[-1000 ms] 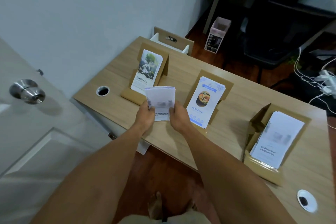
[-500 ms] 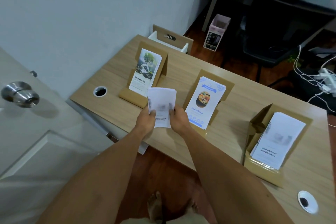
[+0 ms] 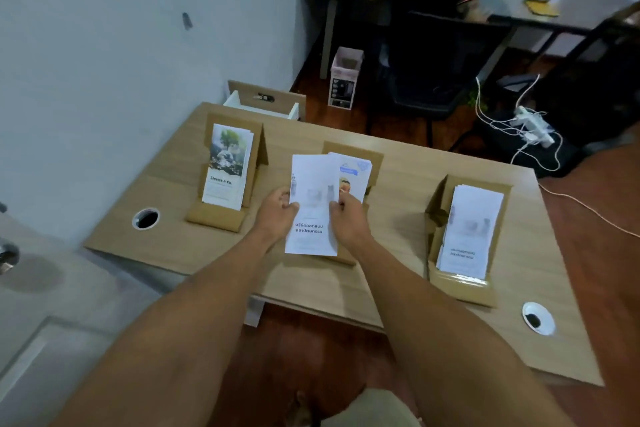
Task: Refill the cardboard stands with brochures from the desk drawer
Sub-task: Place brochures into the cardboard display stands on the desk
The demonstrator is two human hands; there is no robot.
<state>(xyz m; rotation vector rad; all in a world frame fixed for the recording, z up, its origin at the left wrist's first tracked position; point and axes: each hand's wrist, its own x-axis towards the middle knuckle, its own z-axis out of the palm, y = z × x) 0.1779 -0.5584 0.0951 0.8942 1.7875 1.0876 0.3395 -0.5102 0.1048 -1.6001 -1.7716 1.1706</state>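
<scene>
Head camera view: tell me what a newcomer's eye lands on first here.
First, the white brochure stack at the centre, gripped by the left hand and right hand in front of the middle stand. Next, the other cardboard stands on the wooden desk: the left stand shows a tree-and-globe brochure, the right stand holds a thick white pile. Behind the desk, a drawer stands open.

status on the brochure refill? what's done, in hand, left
Done: the right stand looks full of white brochures. In hand: left hand and right hand grip a white brochure stack in front of the middle stand. Left: middle and left stand look thinly stocked; the drawer is open.
</scene>
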